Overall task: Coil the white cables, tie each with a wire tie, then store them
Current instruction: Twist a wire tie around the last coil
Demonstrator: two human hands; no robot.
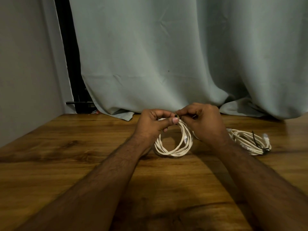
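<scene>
Fingers (168, 116) of both hands pinch a dark wire tie (176, 115) shut around the coiled cable (173, 147) hanging just below them, while another tied coil (250, 142) lies right of them on the table (66, 155); storing looks undone

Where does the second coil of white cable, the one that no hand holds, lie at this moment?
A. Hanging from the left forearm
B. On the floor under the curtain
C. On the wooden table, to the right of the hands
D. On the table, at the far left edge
C: the second coil, with a dark tie around it, rests on the wooden table just right of the right hand.
</scene>
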